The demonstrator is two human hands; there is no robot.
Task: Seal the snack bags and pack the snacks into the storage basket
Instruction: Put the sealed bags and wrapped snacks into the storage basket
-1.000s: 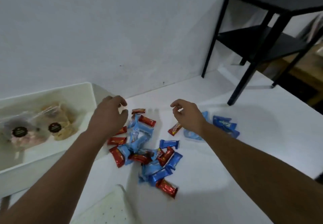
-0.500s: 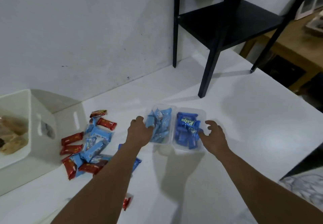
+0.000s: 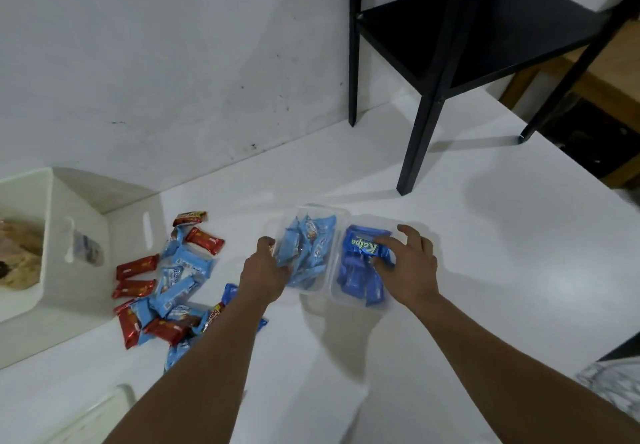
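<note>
I'm working two clear plastic tubs sitting side by side, touching, at the middle of the white table (image 3: 485, 270): the left tub (image 3: 304, 213) holds light-blue wrapped snacks (image 3: 313, 249), the right tub (image 3: 360, 300) dark-blue packets (image 3: 360, 270). My left hand (image 3: 265, 270) curls over the left tub's 9 o'clock edge, fingers closed around the rim and possibly a wrapper; I can't tell which. My right hand (image 3: 410, 270) is spread half-open over the right tub, fingertips on the top dark-blue packet, thumb at the tub's 3 o'clock side, nothing lifted. At 9 o'clock from the tubs lies a loose pile of red and light-blue snacks (image 3: 166, 287), and beyond it, at the far 9 o'clock edge, the white storage basket (image 3: 79, 208) with bagged snacks (image 3: 17, 256) already inside. I judge this to be the packing step: the tubs look gathered for carrying. Next I'd need a firm hold on both and a lift toward 9 o'clock, clearing the pile, keeping them level since neither has a lid.
</note>
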